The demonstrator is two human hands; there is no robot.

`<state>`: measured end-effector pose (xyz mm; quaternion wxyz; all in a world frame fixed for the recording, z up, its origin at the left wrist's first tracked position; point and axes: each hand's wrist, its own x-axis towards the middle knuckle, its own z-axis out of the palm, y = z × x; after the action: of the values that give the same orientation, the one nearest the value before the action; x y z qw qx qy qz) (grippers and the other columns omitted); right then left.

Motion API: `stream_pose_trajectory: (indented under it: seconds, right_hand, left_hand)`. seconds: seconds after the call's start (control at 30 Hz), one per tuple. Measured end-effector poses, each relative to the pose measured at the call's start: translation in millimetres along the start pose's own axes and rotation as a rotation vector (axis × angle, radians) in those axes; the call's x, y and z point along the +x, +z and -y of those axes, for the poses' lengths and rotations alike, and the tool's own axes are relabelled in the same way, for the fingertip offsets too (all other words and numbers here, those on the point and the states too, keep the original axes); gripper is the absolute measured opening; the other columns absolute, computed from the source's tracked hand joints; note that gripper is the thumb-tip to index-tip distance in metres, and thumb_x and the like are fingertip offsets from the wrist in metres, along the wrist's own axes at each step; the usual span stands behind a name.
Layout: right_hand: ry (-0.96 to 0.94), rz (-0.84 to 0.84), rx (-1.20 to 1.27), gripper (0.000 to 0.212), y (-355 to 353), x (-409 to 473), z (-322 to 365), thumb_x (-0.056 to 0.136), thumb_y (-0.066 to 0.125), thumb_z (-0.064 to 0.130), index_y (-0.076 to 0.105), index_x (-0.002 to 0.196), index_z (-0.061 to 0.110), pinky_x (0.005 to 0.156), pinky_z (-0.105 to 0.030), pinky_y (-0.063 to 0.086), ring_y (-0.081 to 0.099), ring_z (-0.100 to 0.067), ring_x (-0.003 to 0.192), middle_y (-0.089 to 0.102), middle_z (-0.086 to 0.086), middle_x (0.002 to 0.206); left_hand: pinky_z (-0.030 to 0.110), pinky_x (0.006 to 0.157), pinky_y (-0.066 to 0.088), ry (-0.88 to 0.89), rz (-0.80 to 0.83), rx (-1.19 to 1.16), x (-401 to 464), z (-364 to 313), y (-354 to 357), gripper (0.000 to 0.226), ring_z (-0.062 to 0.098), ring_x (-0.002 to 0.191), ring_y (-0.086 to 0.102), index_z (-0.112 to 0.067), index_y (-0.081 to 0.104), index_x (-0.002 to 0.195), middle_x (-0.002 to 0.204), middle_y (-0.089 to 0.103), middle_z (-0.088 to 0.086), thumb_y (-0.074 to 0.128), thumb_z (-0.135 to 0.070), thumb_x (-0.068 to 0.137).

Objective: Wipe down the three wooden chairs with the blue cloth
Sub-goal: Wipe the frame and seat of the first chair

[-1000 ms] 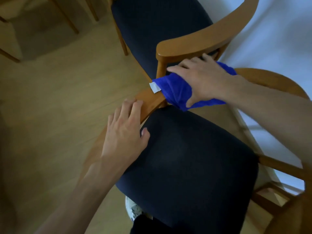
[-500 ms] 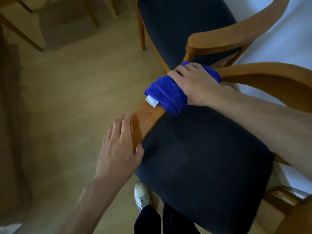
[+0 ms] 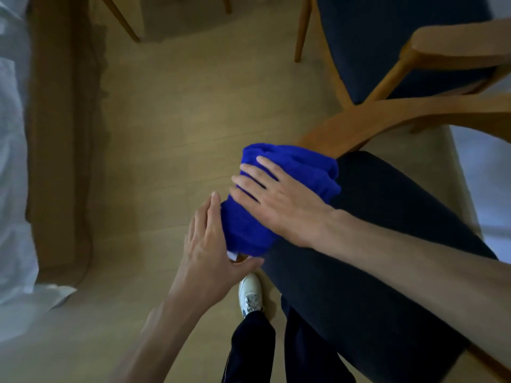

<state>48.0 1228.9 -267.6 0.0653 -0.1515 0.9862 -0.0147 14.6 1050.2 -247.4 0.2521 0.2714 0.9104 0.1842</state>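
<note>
The blue cloth (image 3: 279,200) is bunched over the front end of the near wooden chair's left armrest (image 3: 367,128). My right hand (image 3: 279,200) lies flat on top of the cloth with straight fingers, pressing it onto the wood. My left hand (image 3: 210,244) is just left of the cloth, fingers straight, its thumb reaching under the cloth's near edge by the armrest tip. The chair's dark seat cushion (image 3: 373,258) fills the lower right. A second wooden chair (image 3: 414,51) with a dark seat stands behind it at the upper right.
Light wooden floor (image 3: 171,120) spreads to the left. Wooden legs (image 3: 121,20) of other furniture show at the top left. White fabric (image 3: 13,161) lines the left edge. My white shoe (image 3: 250,294) and dark trouser legs stand beside the chair's front corner.
My right hand has slid the cloth forward along the armrest toward its front end. My left hand moved off the armrest and now sits beside the cloth. The view tilted down.
</note>
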Motion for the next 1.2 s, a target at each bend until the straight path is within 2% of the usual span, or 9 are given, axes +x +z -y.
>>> stream_pose_trajectory:
  seconds: [0.17,0.3,0.43,0.6,0.8,0.9,1.03,1.1,1.2]
  right_hand:
    - [-0.074,0.027,0.026,0.070,5.2,0.4,29.9,0.089,0.060,0.025,0.027,0.149,0.011,0.122,-0.047,0.008,0.016,-0.033,0.148,0.027,-0.013,0.156]
    - [-0.098,0.031,0.077,0.078,-0.4,0.5,-6.3,0.082,0.068,0.025,0.030,0.150,0.025,0.122,-0.042,0.010,0.021,-0.027,0.147,0.031,-0.007,0.155]
    - [0.016,0.058,0.078,0.087,-9.0,-7.9,-53.5,0.077,0.074,0.032,0.028,0.150,0.029,0.121,-0.044,0.014,0.024,-0.028,0.146,0.033,-0.008,0.154]
    - [0.209,0.080,0.047,0.092,-11.2,-23.4,-88.9,0.077,0.077,0.034,0.023,0.152,0.027,0.122,-0.046,0.013,0.021,-0.029,0.146,0.030,-0.009,0.154]
    - [0.180,0.131,-0.015,0.099,-9.6,-9.7,-47.5,0.075,0.078,0.027,0.020,0.154,0.023,0.120,-0.055,0.007,0.014,-0.038,0.147,0.027,-0.016,0.154]
    - [0.112,0.090,0.007,0.090,-5.9,0.6,-9.1,0.073,0.077,0.026,0.031,0.151,0.019,0.118,-0.058,0.009,0.021,-0.043,0.144,0.035,-0.020,0.150]
    - [0.037,0.127,0.026,0.105,3.4,8.0,41.2,0.054,0.089,0.028,0.039,0.145,0.022,0.117,-0.059,0.014,0.024,-0.042,0.142,0.039,-0.017,0.147]
    - [0.024,0.131,0.038,0.115,4.4,7.3,51.0,0.053,0.090,0.032,0.029,0.150,0.025,0.118,-0.059,0.010,0.013,-0.040,0.146,0.029,-0.016,0.154]
    - [0.258,0.113,0.164,0.139,-3.3,-8.5,37.2,0.052,0.090,0.047,-0.002,0.155,0.030,0.116,-0.065,0.001,-0.009,-0.037,0.149,-0.002,-0.015,0.162]
  left_hand:
    - [0.030,0.111,0.027,-0.099,0.044,-0.084,-12.1,9.0,6.7,0.131,0.011,0.137,0.023,-0.014,0.003,0.152,0.150,0.023,-0.002,0.083,-0.055,0.056]
    - [0.031,0.107,0.029,-0.078,0.003,-0.024,1.2,-4.2,14.1,0.132,0.017,0.133,0.031,-0.009,0.007,0.151,0.145,0.031,0.002,0.081,-0.059,0.055]
    - [0.035,0.101,0.037,-0.029,-0.116,0.098,46.7,-36.7,22.6,0.132,0.026,0.123,0.044,-0.003,0.022,0.146,0.134,0.044,0.009,0.079,-0.067,0.045]
    - [0.033,0.091,0.042,0.038,-0.251,0.208,96.2,-78.9,38.0,0.111,0.023,0.106,0.054,-0.006,0.041,0.130,0.115,0.054,0.006,0.078,-0.067,0.045]
    - [0.034,0.076,0.049,0.080,-0.317,0.091,60.3,-38.5,39.9,0.096,0.023,0.089,0.057,-0.006,0.046,0.121,0.100,0.053,0.004,0.075,-0.064,0.050]
    - [0.034,0.074,0.051,-0.019,-0.280,0.052,27.0,-14.2,40.0,0.100,0.022,0.090,0.057,-0.007,0.044,0.121,0.100,0.053,0.002,0.078,-0.066,0.049]
    - [0.033,0.067,0.052,-0.199,-0.143,-0.213,-20.1,8.4,33.3,0.080,0.019,0.090,0.062,-0.017,0.040,0.121,0.103,0.057,-0.003,0.081,-0.051,0.061]
    - [0.029,0.067,0.051,-0.225,-0.074,-0.329,-31.8,18.2,28.5,0.072,0.015,0.091,0.061,-0.022,0.040,0.118,0.101,0.058,-0.009,0.083,-0.042,0.063]
    - [0.024,0.091,0.044,-0.184,0.060,-0.453,-25.9,31.2,7.4,0.111,0.005,0.120,0.045,-0.024,0.029,0.140,0.133,0.044,-0.013,0.085,-0.055,0.049]
